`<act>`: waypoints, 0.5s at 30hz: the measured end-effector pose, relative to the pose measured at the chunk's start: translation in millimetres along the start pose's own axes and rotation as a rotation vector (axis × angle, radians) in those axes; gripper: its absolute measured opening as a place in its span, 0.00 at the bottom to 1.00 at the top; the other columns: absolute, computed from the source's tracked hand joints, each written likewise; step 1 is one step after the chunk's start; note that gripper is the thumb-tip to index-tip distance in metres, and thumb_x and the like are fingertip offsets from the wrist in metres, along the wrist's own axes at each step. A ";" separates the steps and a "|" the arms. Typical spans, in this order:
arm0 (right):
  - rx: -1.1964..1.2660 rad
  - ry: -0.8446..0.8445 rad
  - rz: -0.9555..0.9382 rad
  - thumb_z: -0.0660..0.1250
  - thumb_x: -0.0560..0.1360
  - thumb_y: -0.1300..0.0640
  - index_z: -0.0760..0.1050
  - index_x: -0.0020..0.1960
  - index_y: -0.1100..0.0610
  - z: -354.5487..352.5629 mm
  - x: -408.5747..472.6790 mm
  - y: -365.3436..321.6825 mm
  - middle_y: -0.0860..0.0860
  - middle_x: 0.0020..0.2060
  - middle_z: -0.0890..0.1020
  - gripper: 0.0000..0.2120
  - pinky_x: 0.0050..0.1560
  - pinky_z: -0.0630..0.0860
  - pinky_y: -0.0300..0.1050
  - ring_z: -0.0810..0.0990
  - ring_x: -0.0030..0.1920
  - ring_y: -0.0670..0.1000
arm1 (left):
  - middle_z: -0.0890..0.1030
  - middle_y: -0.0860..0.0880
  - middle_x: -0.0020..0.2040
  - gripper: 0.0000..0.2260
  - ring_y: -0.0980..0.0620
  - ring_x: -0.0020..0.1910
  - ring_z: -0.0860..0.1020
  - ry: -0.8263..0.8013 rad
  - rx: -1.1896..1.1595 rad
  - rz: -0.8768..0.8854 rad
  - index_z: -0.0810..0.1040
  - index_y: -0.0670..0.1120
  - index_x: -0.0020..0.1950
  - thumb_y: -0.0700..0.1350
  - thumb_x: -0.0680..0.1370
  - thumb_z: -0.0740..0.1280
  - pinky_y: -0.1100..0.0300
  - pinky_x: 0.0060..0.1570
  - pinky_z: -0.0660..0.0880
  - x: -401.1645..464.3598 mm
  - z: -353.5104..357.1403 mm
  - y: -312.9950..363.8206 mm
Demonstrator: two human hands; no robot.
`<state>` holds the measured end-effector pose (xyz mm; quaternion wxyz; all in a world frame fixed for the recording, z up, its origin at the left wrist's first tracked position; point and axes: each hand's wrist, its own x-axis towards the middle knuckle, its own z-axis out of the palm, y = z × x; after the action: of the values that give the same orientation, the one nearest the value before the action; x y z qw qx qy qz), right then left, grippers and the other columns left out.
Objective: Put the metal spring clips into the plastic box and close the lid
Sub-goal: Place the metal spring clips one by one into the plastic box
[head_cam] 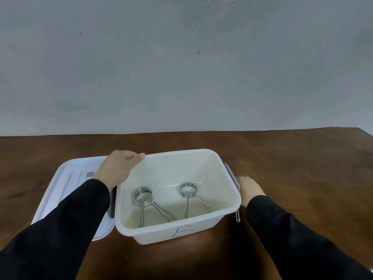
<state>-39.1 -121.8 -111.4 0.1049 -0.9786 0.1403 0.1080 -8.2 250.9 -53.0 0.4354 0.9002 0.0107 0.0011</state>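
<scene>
Brown counter point(282, 158), grey wall behind. Two clips point(142, 196) already in box point(181, 231); a third point(237, 216) seen outside by right hand point(249, 188), finger state unclear. Left hand point(119, 168) clasps rim. Third clip likely next, then lid point(66, 178).

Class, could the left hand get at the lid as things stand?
Probably yes. The left hand rests on the box rim, right above the lid lying flat beside it on the table; nothing sits between them.
</scene>
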 end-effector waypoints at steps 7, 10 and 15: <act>0.022 0.236 -0.023 0.71 0.74 0.46 0.79 0.61 0.57 -72.8 -2.1 -0.6 0.57 0.58 0.80 0.20 0.54 0.79 0.50 0.81 0.51 0.55 | 0.66 0.47 0.34 0.19 0.49 0.33 0.62 -0.016 0.011 -0.030 0.79 0.43 0.41 0.58 0.79 0.64 0.57 0.35 0.59 -1.2 -1.3 1.7; 0.167 0.369 -0.119 0.73 0.73 0.46 0.79 0.59 0.56 -129.5 -18.8 -14.9 0.55 0.52 0.81 0.19 0.44 0.74 0.46 0.79 0.47 0.54 | 0.65 0.46 0.34 0.21 0.49 0.32 0.62 -0.014 -0.016 -0.037 0.80 0.39 0.42 0.57 0.79 0.65 0.57 0.34 0.59 -1.0 -1.0 2.1; 0.259 0.247 -0.370 0.74 0.70 0.44 0.80 0.52 0.50 -173.2 -74.7 -86.0 0.48 0.46 0.81 0.15 0.35 0.70 0.40 0.77 0.37 0.48 | 0.65 0.46 0.33 0.22 0.49 0.30 0.62 -0.013 -0.036 -0.047 0.81 0.35 0.46 0.56 0.80 0.66 0.57 0.32 0.59 -1.6 -0.3 4.0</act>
<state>-52.0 -63.1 87.0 0.2297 -0.9717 -0.0168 -0.0521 -9.7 248.6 -49.7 0.4516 0.8916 0.0291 -0.0147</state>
